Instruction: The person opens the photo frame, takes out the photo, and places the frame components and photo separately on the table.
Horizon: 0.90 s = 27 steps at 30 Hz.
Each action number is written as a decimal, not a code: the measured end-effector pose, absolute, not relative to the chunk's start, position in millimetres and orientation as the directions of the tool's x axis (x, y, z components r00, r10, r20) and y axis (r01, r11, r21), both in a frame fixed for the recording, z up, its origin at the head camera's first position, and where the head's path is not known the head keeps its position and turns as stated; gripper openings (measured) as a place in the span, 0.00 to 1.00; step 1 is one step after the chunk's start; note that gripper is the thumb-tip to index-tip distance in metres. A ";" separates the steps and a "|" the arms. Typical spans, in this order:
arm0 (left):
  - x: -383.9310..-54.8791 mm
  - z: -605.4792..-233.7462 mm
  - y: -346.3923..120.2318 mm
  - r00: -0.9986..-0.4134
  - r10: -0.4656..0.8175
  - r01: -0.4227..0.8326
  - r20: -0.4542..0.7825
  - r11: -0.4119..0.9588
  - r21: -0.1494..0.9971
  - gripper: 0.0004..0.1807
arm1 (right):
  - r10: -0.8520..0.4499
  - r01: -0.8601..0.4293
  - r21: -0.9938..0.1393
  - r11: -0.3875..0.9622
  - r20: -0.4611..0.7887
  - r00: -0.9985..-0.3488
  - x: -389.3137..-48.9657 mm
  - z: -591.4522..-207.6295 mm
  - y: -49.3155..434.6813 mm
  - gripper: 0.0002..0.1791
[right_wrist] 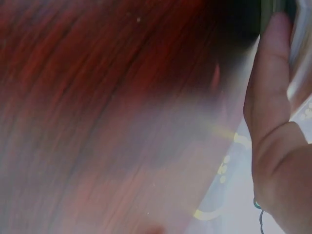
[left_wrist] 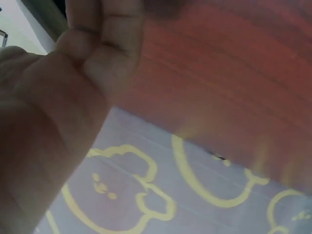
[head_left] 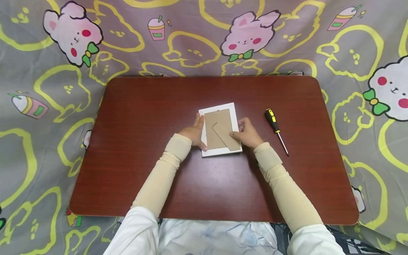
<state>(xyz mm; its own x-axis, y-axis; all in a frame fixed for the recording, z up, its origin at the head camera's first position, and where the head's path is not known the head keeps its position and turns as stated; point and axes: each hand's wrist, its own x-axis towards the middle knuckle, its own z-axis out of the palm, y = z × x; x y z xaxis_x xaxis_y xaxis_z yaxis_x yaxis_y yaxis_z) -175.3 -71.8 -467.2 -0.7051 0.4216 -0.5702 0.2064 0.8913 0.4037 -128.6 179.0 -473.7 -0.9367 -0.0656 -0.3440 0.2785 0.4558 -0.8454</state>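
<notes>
A white picture frame (head_left: pixel 218 152) lies back side up on the table, its brown backing board (head_left: pixel 210 136) and cardboard easel stand (head_left: pixel 225 135) showing. My left hand (head_left: pixel 193 133) holds the frame's left side, with the thumb on the lower left corner and the fingers along the upper edge. On the right side, my right hand (head_left: pixel 248 134) grips the frame, its thumb lying over the backing near the stand. The left wrist view shows the left hand (left_wrist: pixel 73 83) from the palm side. A finger of the right hand (right_wrist: pixel 273 107) touches the frame's edge in the right wrist view.
A black and yellow screwdriver (head_left: pixel 273 122) lies right of the frame, its tip toward the front. The reddish-brown table (head_left: pixel 143 106) has rounded corners. Patterned cloth (head_left: pixel 191 35) hangs behind the table and on both sides.
</notes>
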 end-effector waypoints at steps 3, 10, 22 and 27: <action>-175.8 -470.8 -76.7 -0.708 0.439 0.192 -0.554 0.874 0.447 0.79 | -0.066 0.293 -0.852 0.434 -0.354 -0.933 -127.6 -473.2 178.2 0.31; -156.7 -449.7 -62.5 -0.807 0.457 0.300 -0.373 0.862 0.408 0.56 | -0.063 0.320 -0.876 0.362 -0.365 -0.929 -124.7 -471.0 171.4 0.43; -104.7 -416.7 7.7 -0.855 0.504 0.437 -0.124 0.827 0.354 0.56 | -0.027 0.392 -0.920 0.015 -0.392 -0.920 -119.7 -448.7 160.2 0.24; -96.6 -413.6 15.1 -0.866 0.475 0.413 -0.153 0.854 0.317 0.53 | -0.001 0.401 -0.916 0.004 -0.401 -0.916 -118.7 -438.4 157.3 0.27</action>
<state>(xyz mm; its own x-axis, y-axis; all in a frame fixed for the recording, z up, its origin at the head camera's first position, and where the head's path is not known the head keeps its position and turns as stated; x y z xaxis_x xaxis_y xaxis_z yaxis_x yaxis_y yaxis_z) -96.6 15.1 -413.6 -0.8662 0.4755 -0.1534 0.4126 0.8539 0.3172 -118.7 157.3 -438.4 -0.9159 -0.0012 -0.4015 0.4015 0.0042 -0.9159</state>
